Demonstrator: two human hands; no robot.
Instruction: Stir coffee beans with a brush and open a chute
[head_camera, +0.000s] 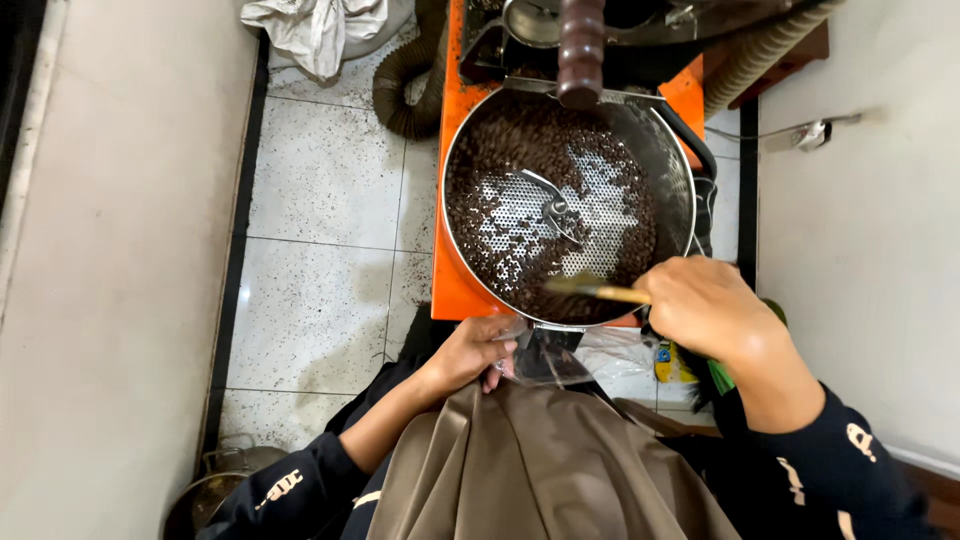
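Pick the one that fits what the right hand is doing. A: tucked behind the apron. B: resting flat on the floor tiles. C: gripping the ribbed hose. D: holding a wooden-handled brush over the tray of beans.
D: the right hand grips a wooden-handled brush whose bristles reach over the round perforated tray of dark beans.

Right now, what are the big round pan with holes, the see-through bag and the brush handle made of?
The round perforated pan looks like bare metal: grey, shiny, with punched holes. The clear bag in the left hand seems thin plastic: transparent, crinkled, glossy. The pale brush handle in the right hand looks like wood or bamboo, tan and matte.
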